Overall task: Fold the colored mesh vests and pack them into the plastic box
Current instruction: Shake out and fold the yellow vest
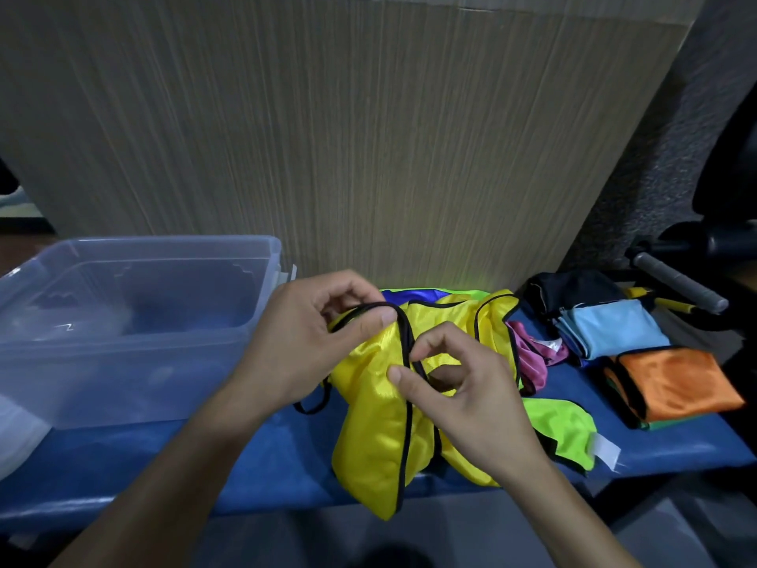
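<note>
Head view: orange vest (676,383) and blue cloth (614,327) lie beside yellow vest (377,424).

blue bench (254,457), plastic box (123,321) (clear), heaped vests (672,379)

The plastic box (135,321) sits at the left end of the bench (254,457), against the upright panel (327,137) behind; a heap of vests (381,407) lies to its right at the middle, partly overhanging the front edge; folded cloths (614,327) lie further right, a folded vest (672,383) just before them.
</note>
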The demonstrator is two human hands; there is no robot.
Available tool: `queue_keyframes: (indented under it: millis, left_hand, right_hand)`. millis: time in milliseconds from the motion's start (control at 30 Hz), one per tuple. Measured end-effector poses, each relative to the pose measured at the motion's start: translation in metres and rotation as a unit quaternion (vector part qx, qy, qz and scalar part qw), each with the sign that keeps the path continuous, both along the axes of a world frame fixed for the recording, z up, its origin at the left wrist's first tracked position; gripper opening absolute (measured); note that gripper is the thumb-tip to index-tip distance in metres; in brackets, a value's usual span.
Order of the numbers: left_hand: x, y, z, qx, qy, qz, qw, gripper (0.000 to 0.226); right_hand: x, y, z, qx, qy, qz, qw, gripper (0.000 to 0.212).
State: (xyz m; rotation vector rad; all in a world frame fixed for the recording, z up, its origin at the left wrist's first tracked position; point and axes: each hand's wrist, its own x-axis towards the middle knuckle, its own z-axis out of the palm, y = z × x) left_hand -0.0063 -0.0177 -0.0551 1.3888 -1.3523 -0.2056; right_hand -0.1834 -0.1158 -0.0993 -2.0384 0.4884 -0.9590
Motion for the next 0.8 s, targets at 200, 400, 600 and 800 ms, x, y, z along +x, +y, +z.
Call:
queue_keyframes:
  millis: [200,400,600,800]
  left_hand:
    - [0.002,0.004,0.004,-0.022,0.004,0.015,1.000,0.006]
    - [0.006,0.005,0.003,-0.046,0.006,0.034,0.998,0.005]
    - [0.018,0.009,0.011,-0.131,0.084,0.100,0.983,0.008]
    - [0.050,0.019,0.056,-0.207,0.136,0.138,0.959,0.010]
  right_hand:
    - [0.002,-0.003,-0.007,0.053,0.034,0.036,0.997,0.021]
    - [0.004,0.006,-0.010,0.066,0.012,0.116,0.991,0.025]
    - [0.002,0.012,-0.022,-0.014,0.033,0.121,0.992,0.033]
    - [-0.016,0.010,-0.010,-0.086,0.050,0.115,0.988,0.037]
